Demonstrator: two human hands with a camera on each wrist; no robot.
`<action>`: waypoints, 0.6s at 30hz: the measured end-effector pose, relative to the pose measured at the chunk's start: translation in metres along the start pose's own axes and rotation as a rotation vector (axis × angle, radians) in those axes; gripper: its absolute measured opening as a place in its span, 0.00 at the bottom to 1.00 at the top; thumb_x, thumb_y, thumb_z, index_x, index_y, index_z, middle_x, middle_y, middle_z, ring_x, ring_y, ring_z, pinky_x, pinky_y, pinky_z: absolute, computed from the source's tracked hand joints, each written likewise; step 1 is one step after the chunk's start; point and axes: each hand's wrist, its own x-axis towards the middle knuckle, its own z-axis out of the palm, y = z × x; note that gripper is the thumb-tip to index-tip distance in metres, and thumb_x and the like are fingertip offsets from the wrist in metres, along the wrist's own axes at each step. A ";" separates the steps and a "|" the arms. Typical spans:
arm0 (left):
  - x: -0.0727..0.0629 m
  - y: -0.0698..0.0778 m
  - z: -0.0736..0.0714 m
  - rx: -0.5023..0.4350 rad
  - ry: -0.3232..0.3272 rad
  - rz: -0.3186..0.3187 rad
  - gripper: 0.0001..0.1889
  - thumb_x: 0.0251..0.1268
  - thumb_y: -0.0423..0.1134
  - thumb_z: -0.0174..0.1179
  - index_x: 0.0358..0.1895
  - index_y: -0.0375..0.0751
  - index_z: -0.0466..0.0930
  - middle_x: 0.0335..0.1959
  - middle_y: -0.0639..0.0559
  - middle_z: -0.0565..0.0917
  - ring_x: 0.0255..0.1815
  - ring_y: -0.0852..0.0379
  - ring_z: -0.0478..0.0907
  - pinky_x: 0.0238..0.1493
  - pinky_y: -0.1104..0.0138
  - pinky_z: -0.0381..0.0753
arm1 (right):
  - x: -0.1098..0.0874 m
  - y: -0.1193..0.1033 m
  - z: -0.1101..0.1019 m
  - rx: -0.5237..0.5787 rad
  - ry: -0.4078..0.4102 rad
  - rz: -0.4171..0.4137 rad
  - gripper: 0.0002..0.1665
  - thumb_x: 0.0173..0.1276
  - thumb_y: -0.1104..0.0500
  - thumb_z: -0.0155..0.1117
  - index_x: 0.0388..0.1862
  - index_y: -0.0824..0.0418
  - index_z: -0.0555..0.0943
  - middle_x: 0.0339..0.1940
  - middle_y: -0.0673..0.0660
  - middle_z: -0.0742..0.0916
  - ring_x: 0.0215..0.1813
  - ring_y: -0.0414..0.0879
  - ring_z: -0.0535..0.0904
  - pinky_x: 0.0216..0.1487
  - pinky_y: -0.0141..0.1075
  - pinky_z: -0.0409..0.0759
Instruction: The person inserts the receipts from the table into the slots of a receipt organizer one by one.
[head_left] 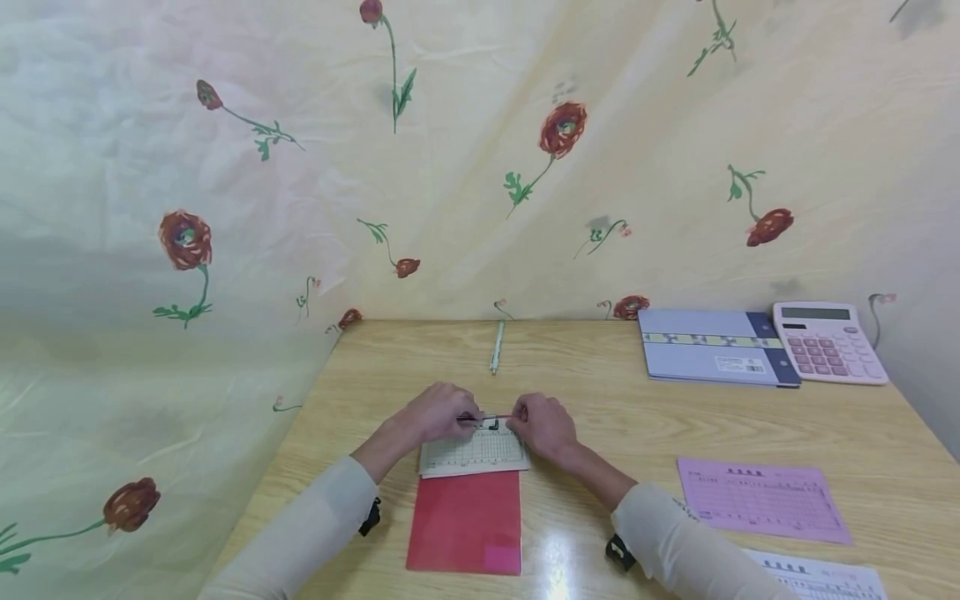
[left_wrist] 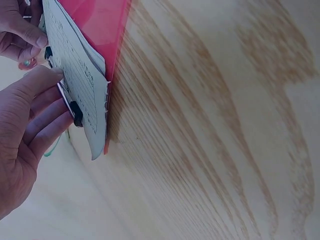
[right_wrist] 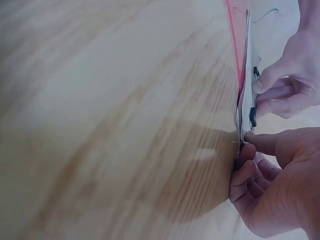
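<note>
A red file folder (head_left: pixel 463 521) lies on the table in front of me, with a stack of printed forms (head_left: pixel 472 452) over its far part. Along the forms' far edge runs a metal clip with black end pieces (left_wrist: pixel 76 114). My left hand (head_left: pixel 446 411) pinches the far left part of this edge, its thumb on the printed face and fingers behind, in the left wrist view. My right hand (head_left: pixel 546 427) pinches the far right corner of the stack between thumb and curled fingers (right_wrist: pixel 243 175). The forms' near left corner curls up slightly.
A white pen (head_left: pixel 497 346) lies beyond my hands. At the back right are a blue folder (head_left: pixel 705 357) and a pink calculator (head_left: pixel 828 346). A purple form (head_left: pixel 761 500) and a white form (head_left: pixel 832 579) lie by my right arm. Flowered cloth (head_left: pixel 450 167) hangs behind the table.
</note>
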 end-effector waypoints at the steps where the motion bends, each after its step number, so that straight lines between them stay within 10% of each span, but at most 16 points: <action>1: 0.000 0.000 0.000 -0.001 0.001 -0.001 0.10 0.64 0.34 0.75 0.47 0.42 0.95 0.39 0.54 0.92 0.29 0.69 0.75 0.36 0.75 0.77 | 0.000 0.000 0.000 -0.004 0.001 -0.002 0.07 0.69 0.61 0.76 0.32 0.60 0.86 0.21 0.49 0.81 0.22 0.41 0.73 0.23 0.33 0.68; 18: 0.000 -0.001 0.004 0.022 -0.002 -0.011 0.11 0.62 0.35 0.76 0.47 0.43 0.95 0.40 0.54 0.92 0.28 0.70 0.74 0.34 0.75 0.76 | -0.008 0.018 -0.028 0.042 0.108 0.001 0.03 0.65 0.66 0.75 0.36 0.64 0.88 0.29 0.52 0.87 0.33 0.44 0.82 0.37 0.40 0.83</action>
